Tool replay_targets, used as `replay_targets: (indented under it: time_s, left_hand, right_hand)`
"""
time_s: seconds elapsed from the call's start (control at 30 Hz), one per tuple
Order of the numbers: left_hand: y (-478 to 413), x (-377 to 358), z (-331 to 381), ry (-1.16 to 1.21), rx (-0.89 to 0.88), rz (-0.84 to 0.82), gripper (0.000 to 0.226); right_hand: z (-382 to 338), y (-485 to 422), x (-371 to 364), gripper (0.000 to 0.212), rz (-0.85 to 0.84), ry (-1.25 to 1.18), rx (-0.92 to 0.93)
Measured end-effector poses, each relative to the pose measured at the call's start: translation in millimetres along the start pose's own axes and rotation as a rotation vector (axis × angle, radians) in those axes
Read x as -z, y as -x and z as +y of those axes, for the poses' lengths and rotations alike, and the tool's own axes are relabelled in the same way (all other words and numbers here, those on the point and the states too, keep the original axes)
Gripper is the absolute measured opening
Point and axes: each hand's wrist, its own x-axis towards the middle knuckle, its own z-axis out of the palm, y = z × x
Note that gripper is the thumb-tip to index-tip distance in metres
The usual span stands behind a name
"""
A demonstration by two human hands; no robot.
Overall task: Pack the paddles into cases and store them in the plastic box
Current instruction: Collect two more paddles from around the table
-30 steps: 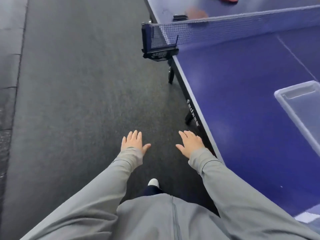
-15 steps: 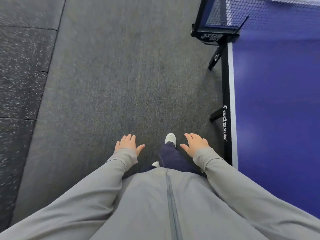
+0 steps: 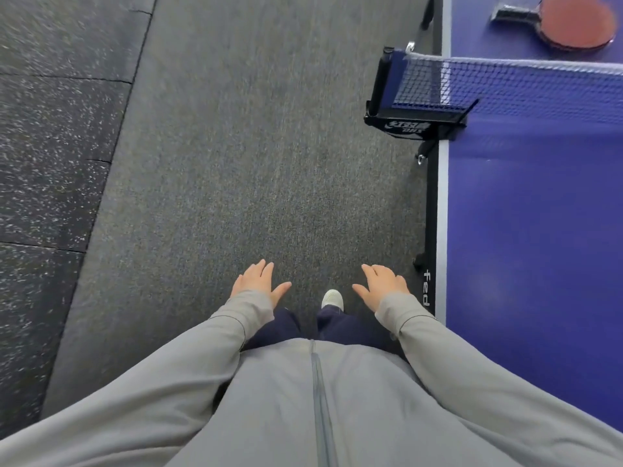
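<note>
I see a red-faced, black-handled paddle [image 3: 569, 21] flat on the blue table [image 3: 526, 230] beyond the net [image 3: 505, 82]; left hand [image 3: 258, 283] and right hand [image 3: 382, 286] hover empty, fingers relaxed, thumbs spread.

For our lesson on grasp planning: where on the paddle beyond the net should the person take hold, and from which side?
Take the paddle by its handle, reaching from the table edge beside the person. The handle points toward that edge, while the red blade lies flat on the table, offering little to pinch. The right hand, open and nearer the table, probably suits.
</note>
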Motion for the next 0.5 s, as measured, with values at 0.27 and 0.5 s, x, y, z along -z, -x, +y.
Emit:
replay_targets:
  time_s: [0.27,0.5]
  left_hand:
    - [-40.9,40.5,-10.2,-0.018,-0.020,0.052,0.071]
    - [-89.3,75.8,-61.8,-0.020,-0.008,0.030,0.071]
  right_hand:
    - [-5.3,-31.5,29.4,0.058,-0.008,-0.037,-0.073]
    - [-57.4,-67.0,55.1,0.059,-0.040,-0.044,-0.123]
